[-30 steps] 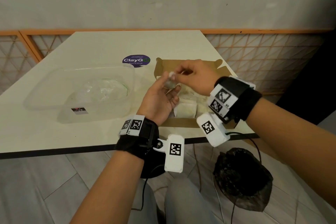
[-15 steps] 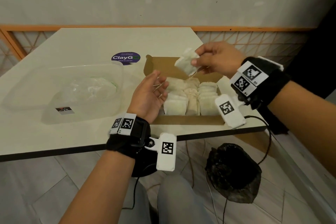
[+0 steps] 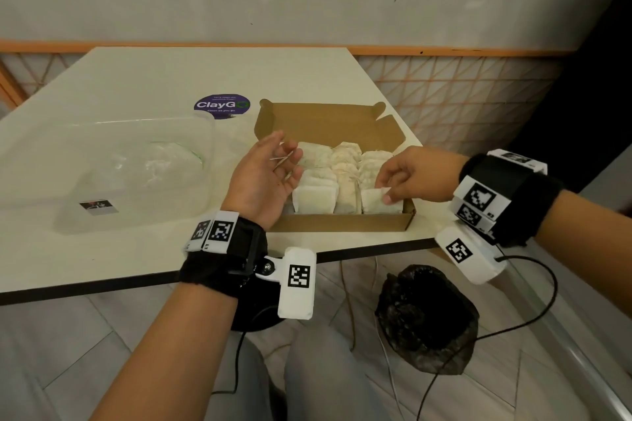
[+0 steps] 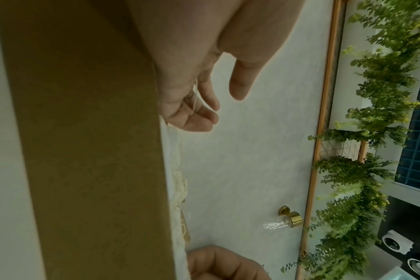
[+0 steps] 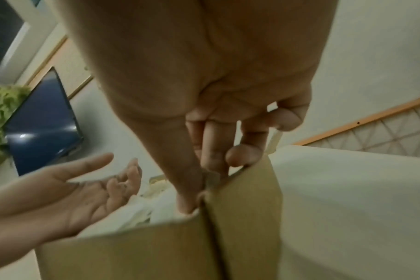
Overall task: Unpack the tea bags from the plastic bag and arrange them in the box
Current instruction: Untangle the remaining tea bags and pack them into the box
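Head view: right hand (image 3: 407,178) pinches tea bag (image 3: 379,201); left hand (image 3: 263,178) spread, box-hidden

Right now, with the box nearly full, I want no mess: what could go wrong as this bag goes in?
The right hand pinches a white tea bag at the near right corner of the brown cardboard box; pushing it could crumple it or lift neighbouring bags. Loose strings lie across the open left hand and may snag. The box sits near the table edge and could slide off.

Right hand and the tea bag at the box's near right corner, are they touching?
Touching. The head view shows the right hand fingertips pressed on the tea bag in the box.
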### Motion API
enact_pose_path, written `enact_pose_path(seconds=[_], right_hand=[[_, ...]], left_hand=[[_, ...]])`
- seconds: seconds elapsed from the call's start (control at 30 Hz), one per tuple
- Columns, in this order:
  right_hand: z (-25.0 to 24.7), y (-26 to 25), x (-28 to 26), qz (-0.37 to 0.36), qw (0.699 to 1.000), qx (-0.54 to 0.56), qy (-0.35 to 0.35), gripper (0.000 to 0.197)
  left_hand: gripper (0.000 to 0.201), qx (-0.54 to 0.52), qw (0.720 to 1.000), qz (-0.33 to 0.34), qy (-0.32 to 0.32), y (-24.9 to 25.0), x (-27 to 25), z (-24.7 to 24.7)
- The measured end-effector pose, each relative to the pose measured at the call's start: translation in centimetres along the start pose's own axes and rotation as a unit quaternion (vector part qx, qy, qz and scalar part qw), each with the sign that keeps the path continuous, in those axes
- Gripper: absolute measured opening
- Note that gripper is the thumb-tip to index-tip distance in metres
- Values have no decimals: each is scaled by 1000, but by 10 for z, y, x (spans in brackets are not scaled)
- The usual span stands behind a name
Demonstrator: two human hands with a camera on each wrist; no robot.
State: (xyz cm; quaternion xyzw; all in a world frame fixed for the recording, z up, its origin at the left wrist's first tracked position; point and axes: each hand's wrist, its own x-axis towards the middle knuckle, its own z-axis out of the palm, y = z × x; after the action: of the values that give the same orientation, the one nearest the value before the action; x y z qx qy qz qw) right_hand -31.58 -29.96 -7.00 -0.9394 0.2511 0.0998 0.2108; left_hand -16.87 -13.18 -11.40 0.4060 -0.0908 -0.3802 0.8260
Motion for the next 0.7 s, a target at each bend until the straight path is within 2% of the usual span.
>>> enact_pose_path(seconds=[0.07, 0.13, 0.23, 0.3, 0.37, 0.43, 0.53, 0.57, 0.63, 0.67, 0.7], right_hand=[[3, 2, 1, 2, 999, -15, 29, 23], [4, 5, -2, -15, 996, -17, 87, 26], [8, 6, -15, -88, 984, -19, 156, 17], [15, 5, -22, -119, 982, -57, 133, 11], [23, 6, -23, -119, 980, -120, 101, 15], [24, 6, -20, -113, 977, -140, 116, 18], [16, -6, -16, -136, 968, -17, 208, 16], [14, -15, -13, -149, 963, 44, 221, 22], [11, -39, -4, -174, 949, 179, 191, 44], [11, -50, 1, -186, 939, 235, 171, 49], [11, -59, 6, -196, 927, 277, 158, 46]], left_hand=[[7, 4, 1000, 7, 13, 1, -2, 1], [4, 12, 999, 31, 27, 3, -6, 3], [5, 38, 996, 76, 31, 9, -16, 6], [9, 43, 997, 67, 21, 12, -21, 7], [19, 55, 998, 35, 9, 16, -24, 9], [28, 82, 996, 32, 3, 23, -26, 13], [25, 103, 992, 55, -39, 40, -28, 26], [23, 107, 991, 48, -67, 45, -29, 33], [22, 124, 985, 9, -121, 51, -31, 49], [23, 140, 981, -10, -135, 51, -31, 57], [23, 158, 977, -18, -140, 51, -30, 64]])
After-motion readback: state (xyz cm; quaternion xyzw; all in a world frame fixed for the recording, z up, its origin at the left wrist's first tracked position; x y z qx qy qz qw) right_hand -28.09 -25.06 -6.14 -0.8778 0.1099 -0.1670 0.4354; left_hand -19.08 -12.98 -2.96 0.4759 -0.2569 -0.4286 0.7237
